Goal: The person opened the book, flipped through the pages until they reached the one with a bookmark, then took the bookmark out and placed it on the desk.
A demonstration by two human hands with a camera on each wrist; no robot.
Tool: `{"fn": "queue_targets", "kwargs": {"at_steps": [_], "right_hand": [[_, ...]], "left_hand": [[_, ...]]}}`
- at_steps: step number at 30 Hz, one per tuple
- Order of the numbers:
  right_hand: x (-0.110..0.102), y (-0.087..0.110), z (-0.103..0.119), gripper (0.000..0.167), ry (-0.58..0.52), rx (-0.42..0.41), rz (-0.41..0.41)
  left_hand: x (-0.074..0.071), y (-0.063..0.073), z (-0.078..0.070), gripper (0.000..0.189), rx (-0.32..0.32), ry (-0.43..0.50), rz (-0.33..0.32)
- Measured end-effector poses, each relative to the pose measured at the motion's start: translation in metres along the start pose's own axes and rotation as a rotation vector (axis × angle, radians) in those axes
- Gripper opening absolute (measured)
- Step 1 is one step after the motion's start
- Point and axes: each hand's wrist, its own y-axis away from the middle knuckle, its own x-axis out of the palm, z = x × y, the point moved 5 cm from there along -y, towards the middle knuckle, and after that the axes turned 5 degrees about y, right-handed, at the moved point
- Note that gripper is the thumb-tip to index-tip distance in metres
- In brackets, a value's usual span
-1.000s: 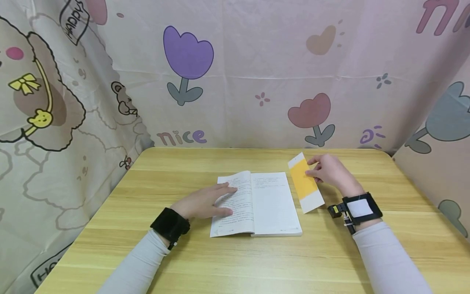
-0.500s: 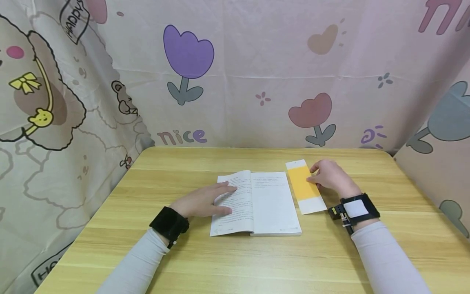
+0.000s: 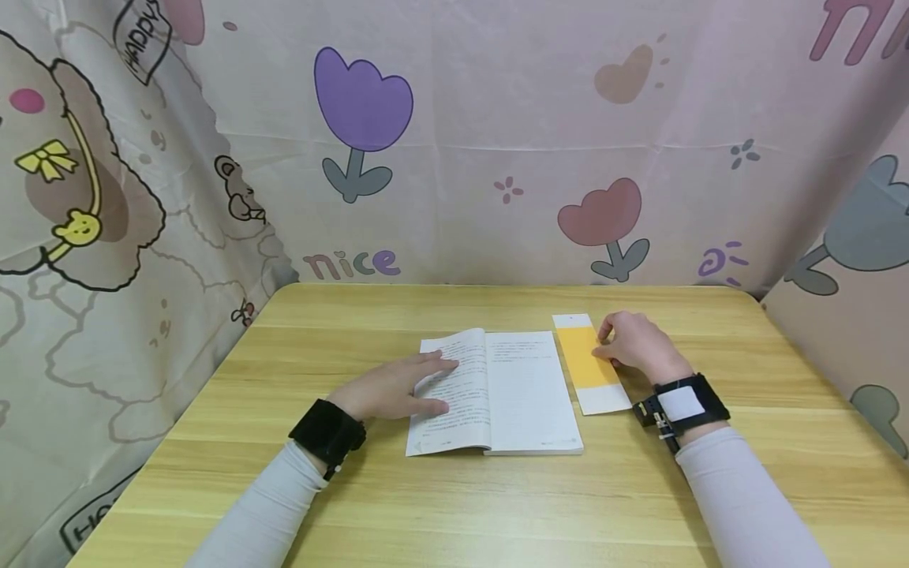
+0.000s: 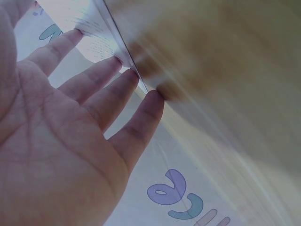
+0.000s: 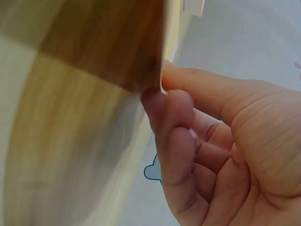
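Observation:
An open book (image 3: 529, 394) lies on the wooden table, printed text on both pages, its left page bowed up near the spine. My left hand (image 3: 390, 388) rests on that left page with fingers spread; the left wrist view shows the fingertips (image 4: 154, 96) at the book's edge. Just right of the book is a long yellow and white bookmark (image 3: 584, 359), with a small dot at its top end. My right hand (image 3: 642, 345) pinches the bookmark's right edge between thumb and finger; in the right wrist view the other fingers (image 5: 178, 160) curl beneath.
The light wooden table (image 3: 454, 509) extends around the book to a straight back edge. Behind it hangs a printed cloth (image 3: 483, 95) with flowers, and more cloth covers the left and right sides. Both wrists wear black bands (image 3: 328, 438).
My right hand has brought the bookmark down closer to the table and turned it more upright, its top end shifting slightly towards me. My left hand and the book stay put.

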Motion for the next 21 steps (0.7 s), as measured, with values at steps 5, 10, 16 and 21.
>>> {"fn": "queue_targets", "kwargs": {"at_steps": [5, 10, 16, 21], "right_hand": [[-0.0015, -0.0002, 0.0022, 0.021, 0.024, -0.010, -0.042], [-0.0014, -0.0006, 0.0038, 0.022, 0.025, -0.006, -0.037], [0.0001, 0.0008, 0.0053, 0.028, 0.006, 0.006, -0.008], [0.0034, 0.0032, 0.0047, 0.031, -0.014, 0.008, 0.028]], "left_hand": [[0.0000, 0.0004, -0.0002, 0.074, -0.003, -0.002, 0.001], [-0.0005, -0.0001, 0.0006, 0.074, 0.000, 0.002, 0.000], [-0.0009, 0.0002, 0.0004, 0.075, -0.002, -0.015, -0.003], [-0.0001, 0.0001, 0.0005, 0.076, 0.025, -0.035, -0.016]]}}
